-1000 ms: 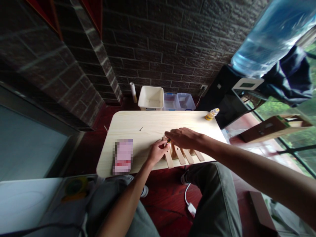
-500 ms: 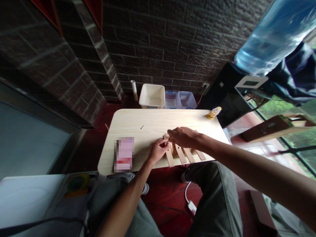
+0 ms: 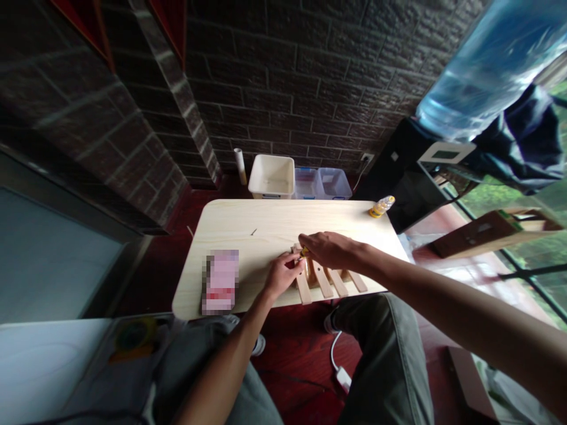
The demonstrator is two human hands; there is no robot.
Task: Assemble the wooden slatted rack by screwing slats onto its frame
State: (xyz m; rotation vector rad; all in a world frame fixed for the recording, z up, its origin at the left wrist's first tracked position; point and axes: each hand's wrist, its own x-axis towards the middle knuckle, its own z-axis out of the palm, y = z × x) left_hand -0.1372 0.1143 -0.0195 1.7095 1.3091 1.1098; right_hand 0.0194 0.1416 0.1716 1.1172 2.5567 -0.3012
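A wooden slatted piece (image 3: 325,282) lies at the table's front edge, its several pale slats pointing towards me. My right hand (image 3: 330,248) is closed from above round a small screwdriver (image 3: 304,252); only a bit of its yellow and black handle shows. My left hand (image 3: 283,274) comes in from the left over the leftmost slat. Its thumb and fingers are pinched together right by the screwdriver's lower end, and what they hold is too small to make out. Dark holes show in some slats.
On the pale table (image 3: 225,224) lie a small dark screw-like piece (image 3: 253,232) and a pixelated pink object (image 3: 221,280). A bottle with yellow (image 3: 381,206) stands at the far right corner. Behind are a cream bin (image 3: 272,174) and clear plastic boxes (image 3: 333,183). A water dispenser (image 3: 405,171) stands right.
The whole view has shifted slightly as my head moved. Both hands stay at the same slat, with the screwdriver still in my right hand and a little more of its yellow handle showing.
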